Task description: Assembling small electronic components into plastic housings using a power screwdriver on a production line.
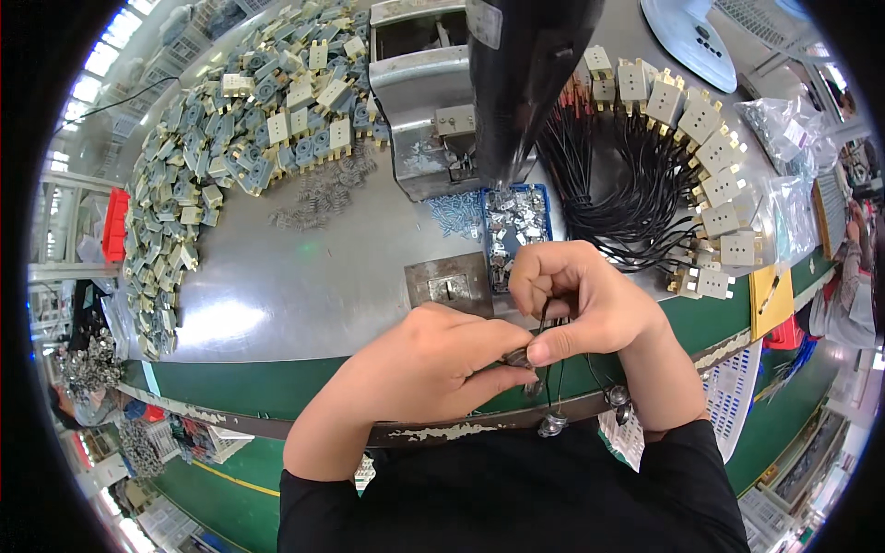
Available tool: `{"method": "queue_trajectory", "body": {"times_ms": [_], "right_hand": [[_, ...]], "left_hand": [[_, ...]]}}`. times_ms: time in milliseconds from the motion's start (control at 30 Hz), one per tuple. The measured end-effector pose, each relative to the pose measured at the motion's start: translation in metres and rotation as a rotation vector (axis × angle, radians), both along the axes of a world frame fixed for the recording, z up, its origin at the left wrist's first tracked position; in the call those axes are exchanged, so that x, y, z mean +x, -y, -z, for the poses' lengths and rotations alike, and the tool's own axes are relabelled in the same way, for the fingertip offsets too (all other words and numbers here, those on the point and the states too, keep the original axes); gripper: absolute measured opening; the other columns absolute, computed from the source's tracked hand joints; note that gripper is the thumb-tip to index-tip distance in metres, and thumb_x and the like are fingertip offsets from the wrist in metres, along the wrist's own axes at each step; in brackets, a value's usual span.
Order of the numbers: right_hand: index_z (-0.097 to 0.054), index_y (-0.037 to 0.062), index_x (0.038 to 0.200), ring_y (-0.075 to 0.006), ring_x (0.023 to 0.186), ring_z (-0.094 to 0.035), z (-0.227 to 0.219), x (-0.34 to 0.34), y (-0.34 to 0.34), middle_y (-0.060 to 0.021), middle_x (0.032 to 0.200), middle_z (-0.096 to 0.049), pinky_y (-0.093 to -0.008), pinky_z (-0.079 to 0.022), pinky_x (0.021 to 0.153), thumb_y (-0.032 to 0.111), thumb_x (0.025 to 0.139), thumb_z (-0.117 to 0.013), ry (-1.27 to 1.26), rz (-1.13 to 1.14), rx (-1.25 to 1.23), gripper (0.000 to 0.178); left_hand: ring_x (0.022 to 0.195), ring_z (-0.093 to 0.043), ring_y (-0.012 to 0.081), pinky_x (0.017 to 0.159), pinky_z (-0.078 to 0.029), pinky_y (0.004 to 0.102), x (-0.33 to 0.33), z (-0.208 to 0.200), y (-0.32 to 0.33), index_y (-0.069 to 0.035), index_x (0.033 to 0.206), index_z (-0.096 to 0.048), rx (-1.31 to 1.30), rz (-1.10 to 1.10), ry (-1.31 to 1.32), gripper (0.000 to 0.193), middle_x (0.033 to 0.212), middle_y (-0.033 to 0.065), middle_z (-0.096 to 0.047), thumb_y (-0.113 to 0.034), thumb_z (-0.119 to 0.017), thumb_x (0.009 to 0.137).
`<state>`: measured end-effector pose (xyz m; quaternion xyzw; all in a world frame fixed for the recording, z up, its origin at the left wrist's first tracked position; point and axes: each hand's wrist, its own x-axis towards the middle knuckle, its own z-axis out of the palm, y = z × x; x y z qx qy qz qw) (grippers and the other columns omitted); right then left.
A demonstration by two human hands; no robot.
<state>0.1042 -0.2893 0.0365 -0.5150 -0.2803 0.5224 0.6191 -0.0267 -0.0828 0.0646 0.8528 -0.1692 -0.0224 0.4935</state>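
Near the front edge of the bench, my left hand [452, 359] pinches a small dark metal part [518, 357] between thumb and fingers. Close against it is my right hand [590, 309], thumb tip touching the part and fingers curled around thin black wires [546, 323]. Below my right hand, wires hang over the bench edge, with shiny round metal pieces [553, 424] at their ends. More such metal pieces [618, 398] dangle beside my right wrist. My fingers partly hide the held part, so its exact kind is unclear.
A blue tray [486, 235] of small metal parts lies beyond my hands, beside blue screws [456, 214]. A press-like machine [424, 120] stands behind. Grey and cream plastic pieces [249, 120] and springs [318, 194] lie left; black cables [627, 203] with cream socket blocks [721, 187] lie right.
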Motion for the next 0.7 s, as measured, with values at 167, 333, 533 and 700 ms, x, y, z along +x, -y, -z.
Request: {"method": "queue_trajectory", "body": {"times_ms": [167,333,533,700], "right_hand": [[-0.072,-0.0001,0.098,-0.0052,0.066,-0.058,0.0,-0.009,0.0,-0.0005,0.079,-0.064,-0.0202,-0.041,0.059,0.019,0.079,-0.093,0.125,0.247,0.077,0.034],[-0.076,-0.0043,0.104,-0.0204,0.062,-0.069,0.006,-0.003,-0.002,-0.0105,0.077,-0.073,-0.0311,-0.054,0.058,0.005,0.083,-0.078,0.855,0.258,0.375,0.023],[-0.073,-0.0037,0.129,-0.0256,0.064,-0.072,0.004,-0.007,-0.002,-0.0138,0.079,-0.072,-0.0325,-0.056,0.058,-0.002,0.085,-0.068,0.931,0.189,0.227,0.045],[-0.069,-0.0087,0.131,-0.0283,0.066,-0.072,0.002,-0.015,-0.006,-0.0155,0.081,-0.072,-0.0353,-0.057,0.062,0.001,0.087,-0.065,0.912,0.219,0.265,0.046]], "left_hand": [[0.078,-0.079,0.0241,0.07,-0.061,0.0329,-0.006,0.016,0.002,-0.001,0.107,-0.074,-0.453,-0.019,-0.222,0.024,0.092,0.0128,-0.079,-0.012,-0.086,0.089],[0.09,-0.08,0.0266,0.081,-0.067,0.0397,-0.009,0.03,0.003,0.007,0.115,-0.065,-1.119,0.02,-0.646,0.022,0.105,0.0209,-0.078,-0.009,-0.073,0.101],[0.089,-0.079,0.025,0.079,-0.067,0.0351,-0.006,0.028,0.0,0.007,0.117,-0.065,-1.262,-0.233,-0.679,0.022,0.105,0.0201,-0.077,-0.01,-0.07,0.104],[0.088,-0.079,0.023,0.078,-0.065,0.0316,-0.011,0.019,0.011,0.009,0.116,-0.066,-0.4,-0.449,-0.142,0.021,0.103,0.0163,-0.077,-0.005,-0.072,0.101]]}}
